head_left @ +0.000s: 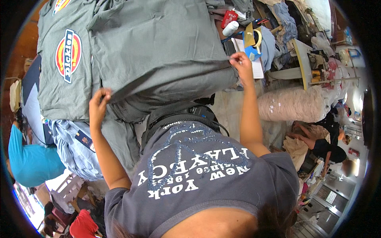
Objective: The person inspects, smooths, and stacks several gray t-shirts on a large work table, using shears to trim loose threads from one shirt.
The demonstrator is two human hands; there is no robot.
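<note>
A plain grey shirt (158, 43) lies spread on top of a pile in front of me, its near edge raised in a long fold. My left hand (99, 103) pinches the left end of that edge, thumb and fingers closed. At the right corner my right hand (243, 66) grips the same edge between thumb and fingertips, the other fingers curled. Beneath the raised edge, more grey cloth (178, 85) hangs over the front of the pile. Just left lies a grey T-shirt (48, 67) with a red, yellow and blue printed emblem.
Right of the pile sit a white bottle (230, 28), a red packet (229, 18), a tape roll (258, 39) and paper. A large wrapped pale pink roll (291, 104) stands farther right. Light blue garments (77, 148) hang at left. Other people, one in a turquoise top (35, 160), are nearby.
</note>
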